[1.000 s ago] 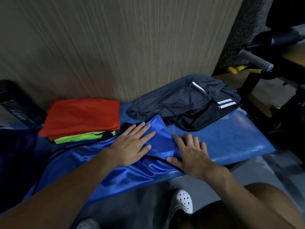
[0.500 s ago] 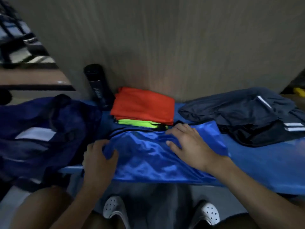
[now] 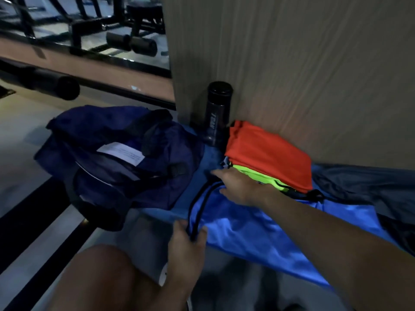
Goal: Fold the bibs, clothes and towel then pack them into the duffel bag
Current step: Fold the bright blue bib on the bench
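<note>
The right hand [image 3: 238, 187] has come across from the middle of the blue bib [image 3: 258, 227] to its far left corner. It now lies there with fingers stretched out flat, just beside the folded stack. The left hand [image 3: 187, 241] still pinches the bib's black-trimmed edge at the near left, thumb on top. With both hands now at one end, I'd say the lengthwise fold is done and the next fold, end over end, is about to start. The bib stretches along the front edge of the counter [image 3: 208, 158].

The orange bib [image 3: 269, 153] sits on the green bib [image 3: 265, 178] at the back edge, already folded. Dark clothes [image 3: 370, 187] lie loose toward the right end, so most of the folding is still ahead. The navy duffel bag [image 3: 116, 158] slumps on the left end with nothing yet going in.

A black bottle [image 3: 216, 113] stands upright against the ribbed wall panel [image 3: 292, 63]. Beyond it are black gym machines [image 3: 112, 30] in a dim room.
</note>
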Demonstrator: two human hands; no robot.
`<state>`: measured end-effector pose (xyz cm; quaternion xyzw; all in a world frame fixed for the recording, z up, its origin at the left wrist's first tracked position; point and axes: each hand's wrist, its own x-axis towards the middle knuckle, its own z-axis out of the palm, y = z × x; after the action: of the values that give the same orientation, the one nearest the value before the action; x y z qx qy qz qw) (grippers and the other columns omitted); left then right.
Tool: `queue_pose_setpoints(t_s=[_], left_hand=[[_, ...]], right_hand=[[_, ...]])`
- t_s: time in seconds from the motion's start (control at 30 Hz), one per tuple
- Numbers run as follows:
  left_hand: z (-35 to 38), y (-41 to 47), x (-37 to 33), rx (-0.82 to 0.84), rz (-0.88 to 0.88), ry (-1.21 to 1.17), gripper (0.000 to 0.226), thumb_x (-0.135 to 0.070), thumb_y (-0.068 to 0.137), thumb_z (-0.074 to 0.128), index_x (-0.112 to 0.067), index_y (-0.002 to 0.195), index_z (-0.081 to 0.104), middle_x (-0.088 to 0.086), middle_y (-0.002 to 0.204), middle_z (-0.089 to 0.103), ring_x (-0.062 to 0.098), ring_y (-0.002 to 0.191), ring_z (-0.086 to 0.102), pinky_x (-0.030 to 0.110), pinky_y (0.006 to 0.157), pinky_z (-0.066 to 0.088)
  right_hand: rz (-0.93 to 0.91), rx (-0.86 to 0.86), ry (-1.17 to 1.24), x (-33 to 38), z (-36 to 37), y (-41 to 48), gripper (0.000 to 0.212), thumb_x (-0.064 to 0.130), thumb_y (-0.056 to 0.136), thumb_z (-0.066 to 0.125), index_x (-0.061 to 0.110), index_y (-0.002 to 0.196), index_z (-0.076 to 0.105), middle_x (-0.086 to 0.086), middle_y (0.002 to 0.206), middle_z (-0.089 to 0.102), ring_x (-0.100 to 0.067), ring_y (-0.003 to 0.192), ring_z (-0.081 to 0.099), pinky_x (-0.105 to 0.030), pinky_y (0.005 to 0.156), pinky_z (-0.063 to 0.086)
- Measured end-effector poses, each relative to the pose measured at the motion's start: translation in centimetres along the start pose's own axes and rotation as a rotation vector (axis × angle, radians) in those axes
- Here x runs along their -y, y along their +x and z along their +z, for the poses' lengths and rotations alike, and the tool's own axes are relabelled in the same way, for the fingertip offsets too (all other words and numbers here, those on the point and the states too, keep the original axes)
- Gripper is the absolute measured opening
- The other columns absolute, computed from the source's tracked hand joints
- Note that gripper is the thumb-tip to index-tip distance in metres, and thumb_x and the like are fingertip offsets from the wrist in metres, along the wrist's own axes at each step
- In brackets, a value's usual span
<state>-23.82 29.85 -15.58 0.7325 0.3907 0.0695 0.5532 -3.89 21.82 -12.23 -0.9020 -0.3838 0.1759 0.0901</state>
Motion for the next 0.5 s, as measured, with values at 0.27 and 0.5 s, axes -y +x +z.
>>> queue_pose_setpoints(t_s=[0.27,0.5], left_hand=[[-0.5,0.2,-1.0,-0.033,0.023,-0.125,0.011,-0.019,0.091,0.07,-0.017,0.085,0.06,-0.002,0.072,0.065,0.003,0.06,0.061,0.021,0.06,0.054],[-2.7,-0.8,-2.5,-0.144,0.156,-0.146,0.011,-0.014,0.092,0.068,-0.02,0.089,0.059,0.001,0.07,0.061,0.002,0.057,0.056,0.012,0.048,0.04]], right_hand=[[-0.006,0.002,-0.155,0.0,-0.2,0.7,0.02,0.01,0.09,0.054,0.011,0.107,0.063,-0.01,0.114,0.054,-0.027,0.113,0.046,-0.041,0.095,0.044],[-0.112,-0.124,0.088,2.0,-2.9,-0.2,0.023,0.01,0.085,0.061,0.03,0.079,0.052,0.006,0.079,0.057,-0.015,0.085,0.055,-0.026,0.074,0.039]])
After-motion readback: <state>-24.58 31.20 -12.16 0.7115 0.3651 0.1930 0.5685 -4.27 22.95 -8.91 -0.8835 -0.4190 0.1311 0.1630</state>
